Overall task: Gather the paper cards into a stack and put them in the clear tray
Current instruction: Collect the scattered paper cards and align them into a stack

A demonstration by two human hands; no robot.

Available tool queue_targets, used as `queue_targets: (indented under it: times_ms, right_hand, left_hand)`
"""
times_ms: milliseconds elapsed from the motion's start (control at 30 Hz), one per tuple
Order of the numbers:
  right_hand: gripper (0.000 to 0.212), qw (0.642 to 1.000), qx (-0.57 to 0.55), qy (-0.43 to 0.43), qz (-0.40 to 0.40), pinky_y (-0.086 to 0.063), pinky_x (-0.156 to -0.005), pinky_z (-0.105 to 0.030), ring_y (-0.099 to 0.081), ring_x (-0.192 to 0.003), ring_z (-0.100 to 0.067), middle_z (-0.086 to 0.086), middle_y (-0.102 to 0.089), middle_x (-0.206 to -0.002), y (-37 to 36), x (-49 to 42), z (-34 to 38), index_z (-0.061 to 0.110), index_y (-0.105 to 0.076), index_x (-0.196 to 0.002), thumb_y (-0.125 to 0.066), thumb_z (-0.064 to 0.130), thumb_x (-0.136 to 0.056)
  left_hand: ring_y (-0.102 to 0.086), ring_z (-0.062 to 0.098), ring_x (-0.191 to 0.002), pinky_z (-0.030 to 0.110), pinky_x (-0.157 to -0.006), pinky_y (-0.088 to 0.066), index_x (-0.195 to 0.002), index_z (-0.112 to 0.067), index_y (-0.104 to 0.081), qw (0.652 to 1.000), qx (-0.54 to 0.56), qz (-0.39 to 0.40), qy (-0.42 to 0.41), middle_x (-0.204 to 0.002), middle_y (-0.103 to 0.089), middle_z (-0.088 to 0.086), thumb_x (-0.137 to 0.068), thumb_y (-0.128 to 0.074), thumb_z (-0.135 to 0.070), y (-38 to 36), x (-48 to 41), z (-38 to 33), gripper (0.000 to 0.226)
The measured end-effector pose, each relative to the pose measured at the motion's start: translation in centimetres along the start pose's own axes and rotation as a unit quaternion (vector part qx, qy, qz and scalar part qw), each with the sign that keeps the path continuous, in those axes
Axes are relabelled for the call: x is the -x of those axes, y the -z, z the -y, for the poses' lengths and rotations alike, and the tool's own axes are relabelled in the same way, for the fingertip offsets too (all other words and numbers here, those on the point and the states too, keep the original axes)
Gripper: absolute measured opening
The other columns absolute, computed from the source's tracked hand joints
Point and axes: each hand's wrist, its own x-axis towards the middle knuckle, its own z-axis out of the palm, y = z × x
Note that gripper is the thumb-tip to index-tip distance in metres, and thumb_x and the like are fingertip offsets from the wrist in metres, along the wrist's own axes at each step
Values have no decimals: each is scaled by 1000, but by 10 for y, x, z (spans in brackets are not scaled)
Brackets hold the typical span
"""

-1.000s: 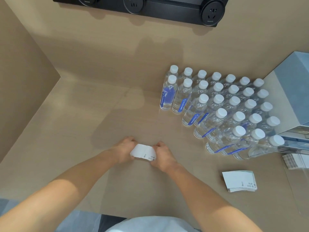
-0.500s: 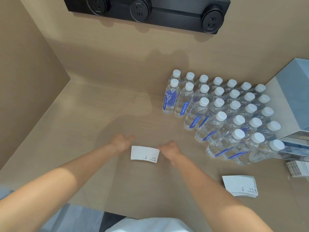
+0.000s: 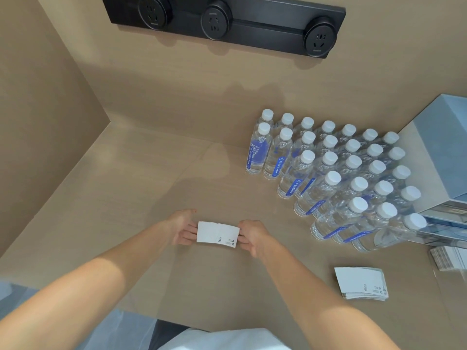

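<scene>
A small stack of white paper cards (image 3: 217,234) with small print at its lower right lies between my hands in the middle of the tan table. My left hand (image 3: 182,228) presses its fingertips against the stack's left edge. My right hand (image 3: 251,236) presses against the right edge. A second stack of white cards (image 3: 360,282) lies fanned on the table at the right. At the far right edge a clear tray (image 3: 451,289) is only partly in view, with a pile of grey-printed cards (image 3: 448,257) at its far end.
Several rows of water bottles (image 3: 336,178) with white caps stand at the back right. A blue-and-white box (image 3: 444,152) sits beyond them. A black socket strip (image 3: 225,24) is on the back wall. A side wall bounds the table on the left.
Half a second ago my hands were off the stack, which lay flat. Now both have closed back in on its left and right edges.
</scene>
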Motion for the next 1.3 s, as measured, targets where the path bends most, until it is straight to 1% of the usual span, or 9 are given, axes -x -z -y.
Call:
queue_targets:
  times_ms: [133, 333, 533, 633, 767, 867, 967, 1100, 1300]
  right_hand:
    - [30, 1000, 0, 2, 2, -52, -90, -36, -67, -108, -27, -16, -69, -116, 5, 0, -9, -2, -53, -122, -37, 5, -97]
    - [22, 1000, -3, 25, -3, -56, -80, -32, -70, -94, -24, -15, -73, -107, 11, 12, -15, 2, -59, -106, -40, 2, -94]
    - [28, 999, 4, 49, -13, -54, -72, -28, -66, -85, -20, -15, -70, -114, 22, 21, -26, 3, -54, -119, -41, 5, -95]
    - [20, 999, 11, 42, -14, -52, -61, -22, -64, -70, -14, -12, -68, -100, 29, 24, -37, 7, -54, -108, -40, 5, -94]
    - [17, 999, 20, 30, -16, -52, -62, -23, -63, -72, -17, -10, -64, -93, 33, 26, -55, 11, -52, -105, -40, 5, -94]
    - [15, 999, 20, 32, -22, -51, -58, -23, -60, -63, -13, -6, -60, -78, 35, 33, -65, 10, -52, -100, -40, 3, -94]
    - [14, 999, 4, 36, -27, -51, -55, -21, -61, -62, -12, -5, -61, -75, 36, 44, -72, 10, -53, -91, -41, 2, -94]
    - [20, 997, -22, 48, -51, -47, -49, -19, -59, -57, -12, -4, -58, -68, 36, 67, -83, 11, -51, -79, -41, 0, -93]
    - [19, 994, -14, 53, -98, -45, -68, -29, -64, -88, -28, -14, -63, -93, 45, 92, -119, 10, -52, -81, -40, 0, -92]
  left_hand:
    - [-66, 34, -110, 45, -102, -49, -121, 6, -59, 998, -60, -3, -17, -122, -66, 22, -95, -58, -18, -6, 11, 5, 36]
    - [-67, 32, -102, 43, -99, -52, -122, 5, -59, 994, -95, -32, -33, -119, -67, 23, -93, -61, -8, -16, 25, 12, 32]
    - [-68, 34, -104, 45, -96, -54, -119, 6, -60, 993, -95, -48, -51, -114, -69, 23, -92, -60, -6, -26, 35, 19, 30]
    - [-68, 33, -93, 43, -91, -55, -120, 6, -59, 994, -83, -49, -43, -110, -69, 22, -92, -57, -5, -31, 37, 32, 30]
    - [-69, 33, -90, 42, -86, -55, -119, 6, -58, 995, -76, -50, -32, -109, -69, 22, -92, -55, -4, -39, 41, 56, 29]
    - [-71, 31, -88, 39, -77, -55, -117, 5, -60, 996, -71, -43, -34, -108, -71, 21, -93, -54, -8, -42, 48, 67, 28]
    - [-71, 27, -79, 34, -70, -54, -108, 3, -65, 996, -74, -36, -44, -95, -73, 16, -92, -52, -11, -41, 58, 72, 24]
    - [-70, 26, -77, 38, -82, -55, -97, 0, -65, 994, -84, -18, -63, -87, -72, 14, -93, -50, -10, -40, 69, 79, 19]
    - [-70, 29, -86, 40, -90, -55, -88, -3, -64, 992, -95, 19, -75, -90, -72, 14, -95, -49, -12, -58, 86, 95, 18]
